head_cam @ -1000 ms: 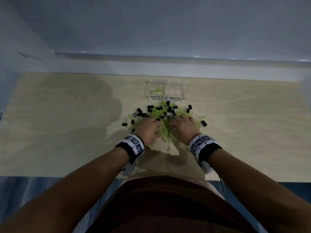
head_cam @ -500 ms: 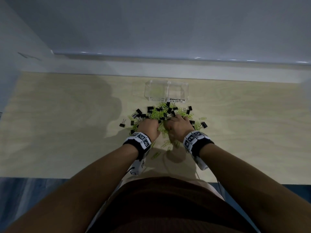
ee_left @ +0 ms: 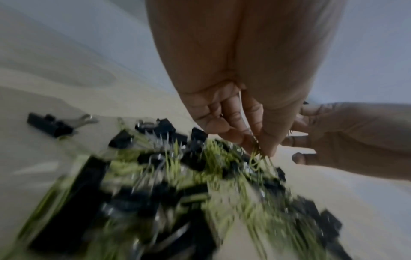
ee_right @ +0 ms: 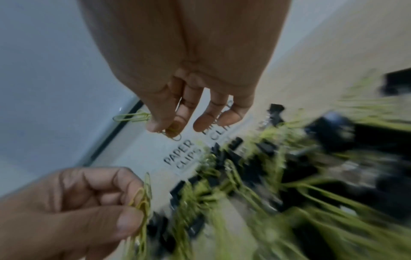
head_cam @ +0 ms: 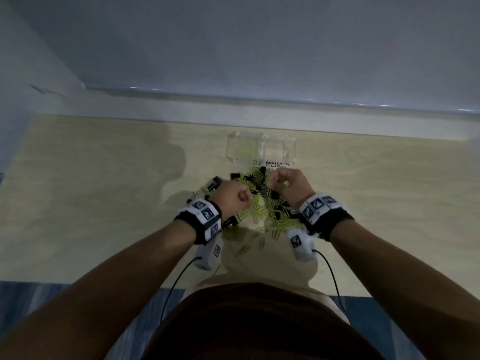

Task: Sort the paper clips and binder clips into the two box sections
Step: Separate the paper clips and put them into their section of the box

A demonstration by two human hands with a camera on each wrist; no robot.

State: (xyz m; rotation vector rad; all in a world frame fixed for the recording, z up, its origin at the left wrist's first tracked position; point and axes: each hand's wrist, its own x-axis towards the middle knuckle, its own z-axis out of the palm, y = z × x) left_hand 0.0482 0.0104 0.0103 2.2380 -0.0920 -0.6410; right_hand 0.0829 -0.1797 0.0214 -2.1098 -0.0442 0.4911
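My left hand is curled with thumb and fingers pinching a small bunch of green paper clips; my right hand has its fingers bent down, nipping 1 or 2 more green clips at the fingertips. Both hover above the mixed pile of paper clips and black binder clips. At 12 o'clock, just beyond the pile, stands the clear 2-section box. I judge this the carry step: next, both pinches should go forward over the PAPER CLIPS section, at 11, and release.
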